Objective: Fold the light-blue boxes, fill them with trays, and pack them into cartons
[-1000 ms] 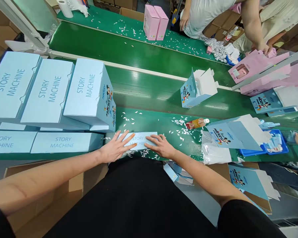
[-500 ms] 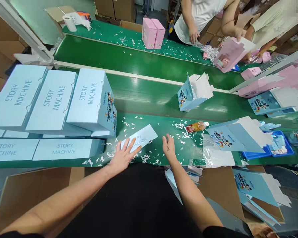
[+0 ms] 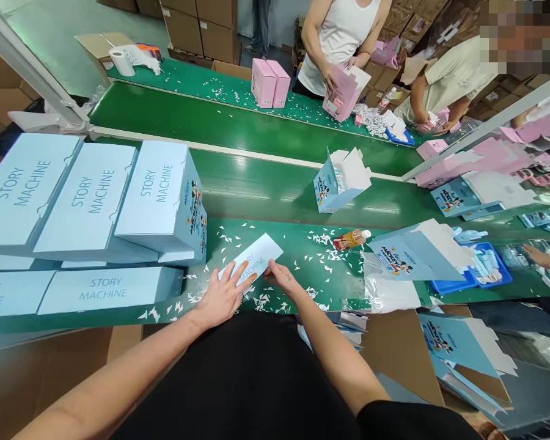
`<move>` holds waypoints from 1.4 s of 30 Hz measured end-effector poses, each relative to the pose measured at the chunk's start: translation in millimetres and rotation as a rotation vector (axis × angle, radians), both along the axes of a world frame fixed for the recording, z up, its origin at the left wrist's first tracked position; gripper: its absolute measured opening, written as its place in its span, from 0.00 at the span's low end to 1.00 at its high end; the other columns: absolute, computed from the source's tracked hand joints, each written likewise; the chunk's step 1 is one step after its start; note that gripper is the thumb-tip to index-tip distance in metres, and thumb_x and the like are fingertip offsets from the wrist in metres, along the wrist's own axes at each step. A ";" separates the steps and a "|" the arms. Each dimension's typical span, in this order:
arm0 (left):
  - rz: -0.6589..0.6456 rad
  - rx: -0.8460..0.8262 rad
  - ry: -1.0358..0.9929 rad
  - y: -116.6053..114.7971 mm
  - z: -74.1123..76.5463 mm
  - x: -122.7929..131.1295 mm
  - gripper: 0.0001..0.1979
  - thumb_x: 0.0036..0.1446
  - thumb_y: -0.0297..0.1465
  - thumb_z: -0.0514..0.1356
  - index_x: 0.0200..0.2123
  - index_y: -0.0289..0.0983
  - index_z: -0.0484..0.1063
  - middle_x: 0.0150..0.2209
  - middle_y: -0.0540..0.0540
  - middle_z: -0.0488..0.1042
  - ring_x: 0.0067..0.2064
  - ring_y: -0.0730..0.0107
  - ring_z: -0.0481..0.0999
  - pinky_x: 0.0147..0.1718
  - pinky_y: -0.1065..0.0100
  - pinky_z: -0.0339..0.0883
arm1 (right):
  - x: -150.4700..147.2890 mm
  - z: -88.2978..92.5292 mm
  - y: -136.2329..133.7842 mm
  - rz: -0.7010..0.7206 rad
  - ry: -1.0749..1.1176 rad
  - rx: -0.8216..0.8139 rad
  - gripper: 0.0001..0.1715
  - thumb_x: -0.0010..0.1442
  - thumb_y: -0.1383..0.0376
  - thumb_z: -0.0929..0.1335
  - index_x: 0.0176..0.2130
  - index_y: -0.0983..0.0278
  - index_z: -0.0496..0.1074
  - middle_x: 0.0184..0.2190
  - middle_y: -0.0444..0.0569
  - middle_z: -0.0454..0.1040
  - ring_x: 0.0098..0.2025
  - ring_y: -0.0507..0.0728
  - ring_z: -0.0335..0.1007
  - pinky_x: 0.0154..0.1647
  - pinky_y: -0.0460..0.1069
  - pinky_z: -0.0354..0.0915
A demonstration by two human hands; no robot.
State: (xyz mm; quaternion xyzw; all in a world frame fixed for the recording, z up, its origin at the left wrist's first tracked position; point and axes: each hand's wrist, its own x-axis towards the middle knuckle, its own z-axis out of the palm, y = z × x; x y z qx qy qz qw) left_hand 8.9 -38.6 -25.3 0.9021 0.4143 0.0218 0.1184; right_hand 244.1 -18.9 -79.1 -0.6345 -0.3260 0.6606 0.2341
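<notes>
A light blue box (image 3: pixel 256 260) printed STORY MACHINE lies flat and turned at an angle on the green table (image 3: pixel 275 189) in front of me. My left hand (image 3: pixel 222 296) rests flat on its near end with the fingers spread. My right hand (image 3: pixel 282 276) touches the box's near right edge with its fingertips, fingers partly curled. Stacked blue STORY MACHINE boxes (image 3: pixel 96 201) stand just to the left of my hands.
White paper scraps litter the table. An open blue box (image 3: pixel 337 180) stands on the belt. A drink bottle (image 3: pixel 351 239), an unfolded blue carton (image 3: pixel 417 250) and a blue tray (image 3: pixel 481 269) lie to the right. Two pink boxes (image 3: pixel 268 82) and two people stand across.
The box has stayed angled under my left hand. My right hand came back from the table to the box's near right edge. The open blue box on the belt drifted left.
</notes>
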 end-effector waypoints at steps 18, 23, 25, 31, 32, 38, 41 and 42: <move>-0.012 0.030 0.035 1.9 3.1 0.4 0.31 0.61 0.34 0.54 0.67 0.47 0.56 0.71 0.38 0.50 0.68 0.37 0.52 0.55 0.41 0.55 | -21.5 21.8 23.2 0.272 -0.539 0.104 0.34 0.68 0.51 0.58 0.17 0.62 0.65 0.23 0.55 0.74 0.35 0.62 0.74 0.45 0.54 0.63; 0.030 0.025 -0.003 -1.6 -1.6 1.4 0.33 0.60 0.34 0.55 0.68 0.47 0.54 0.71 0.39 0.50 0.68 0.39 0.52 0.57 0.41 0.53 | -15.9 29.9 22.1 0.338 -0.548 0.191 0.30 0.68 0.51 0.59 0.20 0.62 0.65 0.27 0.55 0.73 0.42 0.63 0.72 0.49 0.54 0.60; 0.091 0.030 -0.031 -4.7 -5.4 1.9 0.34 0.59 0.33 0.55 0.69 0.42 0.52 0.71 0.36 0.47 0.69 0.40 0.51 0.59 0.43 0.53 | -13.5 29.1 9.3 0.361 -0.473 0.210 0.31 0.69 0.48 0.57 0.24 0.62 0.67 0.27 0.51 0.73 0.38 0.59 0.71 0.46 0.52 0.62; 0.196 0.017 -0.059 -7.5 -12.1 3.0 0.38 0.56 0.34 0.59 0.68 0.33 0.53 0.71 0.27 0.42 0.70 0.35 0.46 0.59 0.45 0.54 | -29.4 6.8 -41.3 0.478 -0.110 0.164 0.41 0.60 0.32 0.57 0.30 0.64 0.72 0.24 0.46 0.73 0.28 0.53 0.70 0.33 0.47 0.66; 0.193 0.008 -0.055 -7.0 -12.2 3.3 0.37 0.56 0.34 0.59 0.68 0.32 0.54 0.71 0.26 0.43 0.70 0.35 0.48 0.59 0.46 0.54 | -34.6 2.5 -44.9 0.474 -0.078 0.165 0.42 0.59 0.31 0.57 0.30 0.64 0.72 0.24 0.46 0.73 0.28 0.53 0.70 0.33 0.47 0.66; 0.215 0.011 -0.052 -6.2 -12.9 5.2 0.35 0.59 0.37 0.57 0.67 0.34 0.56 0.71 0.28 0.47 0.68 0.37 0.54 0.59 0.47 0.54 | -57.7 -10.5 -37.9 0.402 -0.066 0.178 0.43 0.59 0.31 0.55 0.25 0.63 0.70 0.21 0.46 0.70 0.25 0.53 0.68 0.33 0.48 0.66; 0.209 0.008 -0.054 -6.7 -13.3 5.4 0.34 0.59 0.38 0.56 0.67 0.34 0.56 0.71 0.28 0.46 0.68 0.38 0.53 0.58 0.47 0.54 | -60.1 -11.0 -37.9 0.399 -0.087 0.192 0.41 0.61 0.34 0.56 0.23 0.63 0.71 0.20 0.46 0.70 0.24 0.53 0.67 0.33 0.48 0.65; 0.204 0.007 -0.053 -6.7 -13.3 5.3 0.34 0.59 0.38 0.56 0.67 0.34 0.56 0.71 0.28 0.46 0.68 0.37 0.53 0.58 0.47 0.54 | -60.0 -11.1 -39.5 0.398 -0.085 0.197 0.40 0.62 0.35 0.56 0.23 0.62 0.71 0.20 0.46 0.70 0.25 0.53 0.67 0.34 0.48 0.64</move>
